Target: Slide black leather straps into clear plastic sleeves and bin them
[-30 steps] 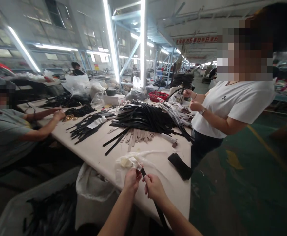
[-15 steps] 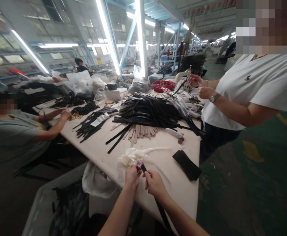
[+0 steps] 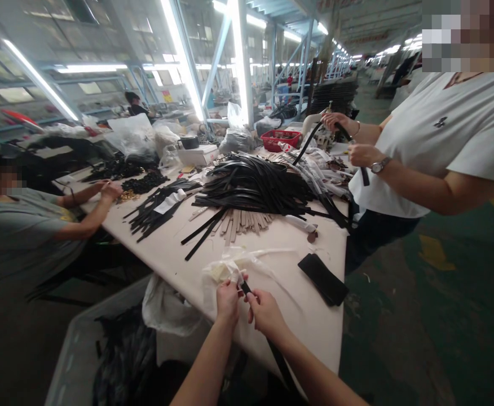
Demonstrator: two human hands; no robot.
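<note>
A long black strap (image 3: 278,361) runs up from below the table edge into my right hand (image 3: 267,313), whose fingers are closed round it near its end. My left hand (image 3: 228,299) is closed just left of that end, its fingertips pinching a bit of white plastic film; the exact grip is partly hidden. Crumpled white and yellowish film (image 3: 219,270) lies on the table right beyond my fingers, with thin strips trailing to the right. To the right of my hands is a stack of wide black strips (image 3: 322,280).
A big pile of black straps (image 3: 255,183) covers the middle of the table (image 3: 166,256). A person in white (image 3: 424,146) handles a strap at right; another person (image 3: 27,225) works at left. A bin (image 3: 73,344) stands below left. Behind the pile is a red basket (image 3: 279,140).
My hands stay close together, with white film now showing at my left fingertips. The person at right has raised and bent a black strap between both hands. The view has shifted slightly.
</note>
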